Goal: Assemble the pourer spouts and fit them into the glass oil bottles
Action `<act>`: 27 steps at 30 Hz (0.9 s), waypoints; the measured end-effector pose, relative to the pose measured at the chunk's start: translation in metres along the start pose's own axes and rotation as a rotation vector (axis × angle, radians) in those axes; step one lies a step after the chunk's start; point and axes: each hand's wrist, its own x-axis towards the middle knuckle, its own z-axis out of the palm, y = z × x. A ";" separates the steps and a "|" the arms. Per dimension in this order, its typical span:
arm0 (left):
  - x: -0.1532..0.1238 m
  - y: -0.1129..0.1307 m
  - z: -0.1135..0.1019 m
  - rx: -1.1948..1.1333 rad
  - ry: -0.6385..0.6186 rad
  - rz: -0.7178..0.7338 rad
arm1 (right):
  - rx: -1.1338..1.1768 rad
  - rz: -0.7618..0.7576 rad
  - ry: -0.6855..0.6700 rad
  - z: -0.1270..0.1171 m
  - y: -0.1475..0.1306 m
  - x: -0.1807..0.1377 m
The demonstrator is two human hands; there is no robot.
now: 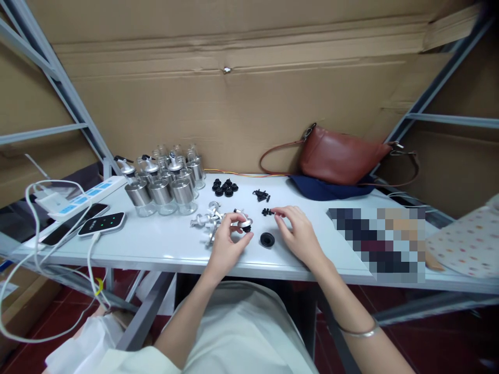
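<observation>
My left hand is closed around a silver pourer top with a black stopper on its underside, held just above the table. To its left lies a heap of silver pourer tops. My right hand has its thumb and index finger drawn together at the edge of a cluster of small black parts; a tiny black piece shows at the fingertips. Between my hands, a round black stopper rests flat. Farther back are several black stoppers and a little pile of thin black spout pieces.
Glass bottles with steel bands stand at the back left, some topped with pourers. Left of them are a power strip, a phone and a white device with cables. A brown handbag sits on dark blue cloth at the right.
</observation>
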 end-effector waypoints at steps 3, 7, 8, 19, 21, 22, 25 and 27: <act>0.000 0.001 0.000 0.011 -0.018 -0.008 | -0.135 0.030 0.070 -0.005 0.020 0.009; -0.001 0.001 0.000 0.043 -0.029 0.000 | -0.300 0.014 -0.119 -0.009 0.037 0.038; -0.001 0.001 -0.001 0.059 -0.032 0.009 | -0.328 0.044 -0.182 -0.008 0.038 0.047; -0.002 0.005 -0.003 0.164 -0.023 0.058 | -0.471 0.333 -0.431 0.030 0.034 0.089; -0.002 0.006 -0.004 0.172 -0.033 0.056 | -0.460 0.340 -0.423 0.029 0.033 0.085; -0.002 0.006 -0.004 0.173 -0.037 0.054 | -0.451 0.340 -0.415 0.027 0.033 0.083; -0.002 0.006 -0.003 0.149 -0.039 0.045 | -0.423 0.331 -0.375 0.012 0.028 0.072; -0.003 0.004 -0.002 0.105 -0.020 0.037 | -0.366 0.329 -0.308 -0.002 0.023 0.062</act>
